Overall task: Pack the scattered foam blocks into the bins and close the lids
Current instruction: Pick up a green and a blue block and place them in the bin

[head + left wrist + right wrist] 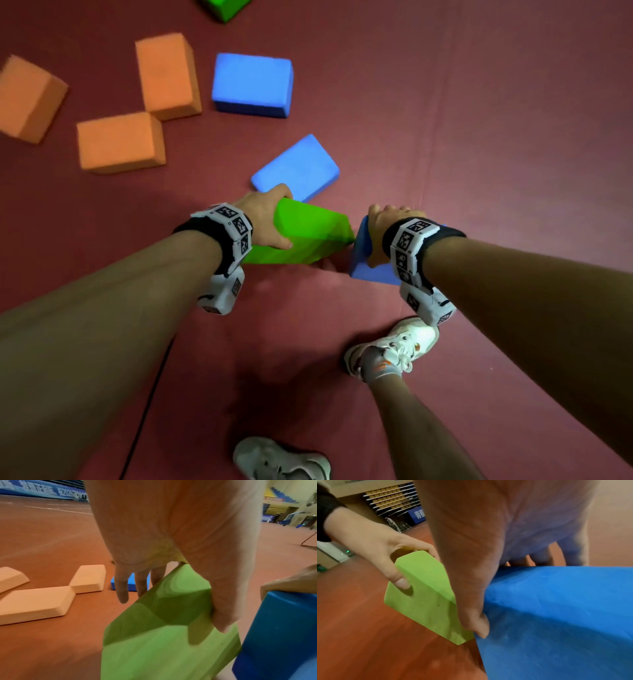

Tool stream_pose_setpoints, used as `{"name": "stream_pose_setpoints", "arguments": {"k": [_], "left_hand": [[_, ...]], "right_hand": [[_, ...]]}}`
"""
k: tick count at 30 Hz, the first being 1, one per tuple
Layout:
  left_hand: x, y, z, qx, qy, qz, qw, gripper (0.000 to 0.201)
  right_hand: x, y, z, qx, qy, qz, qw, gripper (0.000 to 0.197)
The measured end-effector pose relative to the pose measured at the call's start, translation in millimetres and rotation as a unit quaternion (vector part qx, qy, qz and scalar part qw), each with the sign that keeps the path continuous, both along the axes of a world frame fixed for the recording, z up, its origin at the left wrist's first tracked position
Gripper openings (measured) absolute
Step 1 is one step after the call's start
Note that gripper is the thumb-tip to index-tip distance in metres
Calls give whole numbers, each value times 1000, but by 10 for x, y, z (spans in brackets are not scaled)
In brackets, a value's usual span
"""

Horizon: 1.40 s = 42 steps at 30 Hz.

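Green foam block (308,233) in left hand (263,219); blue block (556,615) in right hand (383,229).

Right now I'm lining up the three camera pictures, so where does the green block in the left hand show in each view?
Head: the green block is at centre, gripped by the left hand.
Left wrist: lower centre, under the thumb.
Right wrist: left of centre, pinched from above.
Shared landmark: the blue block held by the right hand, just right of the green one in all three views.
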<state>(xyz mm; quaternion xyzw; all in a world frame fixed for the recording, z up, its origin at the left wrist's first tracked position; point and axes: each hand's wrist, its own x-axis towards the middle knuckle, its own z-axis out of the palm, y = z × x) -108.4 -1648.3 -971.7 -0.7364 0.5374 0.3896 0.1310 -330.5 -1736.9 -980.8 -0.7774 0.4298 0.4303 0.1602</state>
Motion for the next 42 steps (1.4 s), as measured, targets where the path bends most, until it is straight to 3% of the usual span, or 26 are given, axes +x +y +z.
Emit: {"name": "stream_pose_setpoints", "arguments": {"k": [5,10,15,19,23,27,31,35,38,42], "left_hand": [[487,1390,204,0,28,53,998,76],[915,2854,259,-9,19,143,989,92],[1245,4288,532,-67,14,232,970,86],[1436,5475,855,-54,2,282,958,94],[1498,6610,1247,-38,-9,342,939,72],[1468,7695,1299,-3,-40,406,913,44],[1338,8666,1328,16,-62,483,873,66],[1202,9524,1283,69,-72,553,827,77],[1086,10114,1294,57,-89,590,800,86],[1076,10764,1292,85,-107,575,807,88]], "right_hand": [[737,1028,133,-19,30,79,996,81],[1574,2241,222,-34,-23,203,978,72],[2341,3577,468,-25,-49,326,944,69],[2823,4682,765,-27,-70,415,907,77],[3197,5779,965,-15,-82,483,872,76],[3468,6817,1024,3,-99,545,833,70],[3626,7731,1024,27,-109,608,786,78],[3675,8496,1046,61,-137,651,745,77],[3704,8992,1064,85,-148,673,720,80],[3855,9671,1030,99,-157,697,692,81]]}}
